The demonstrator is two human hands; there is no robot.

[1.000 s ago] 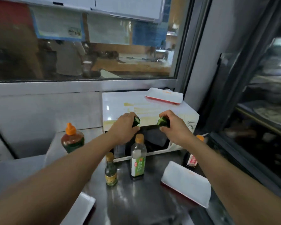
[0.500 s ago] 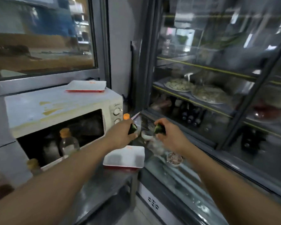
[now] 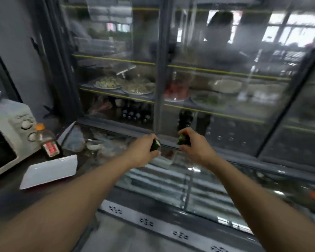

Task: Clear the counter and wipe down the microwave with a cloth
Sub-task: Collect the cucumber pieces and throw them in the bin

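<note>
My left hand (image 3: 143, 152) grips a small dark green piece (image 3: 155, 145), and my right hand (image 3: 194, 145) grips another green piece (image 3: 182, 140). Both hands are held out over the glass top of a display fridge (image 3: 171, 175), about a hand's width apart. The white microwave (image 3: 13, 130) stands at the far left edge of the view, its dark door and two knobs showing. A white tray (image 3: 49, 170) with a red underside lies on the steel counter (image 3: 4, 193) in front of it. No cloth is in view.
A dark bottle with an orange cap (image 3: 48, 142) stands beside the microwave. Behind the low fridge rises a tall glass cabinet (image 3: 158, 70) with plates of food (image 3: 137, 87) and bottles on its shelves. A person's reflection shows in the glass.
The view has swung right, away from the microwave and counter toward the display fridge. Both hands, each still holding its green piece, have travelled right with it and now hang over the fridge's glass top.
</note>
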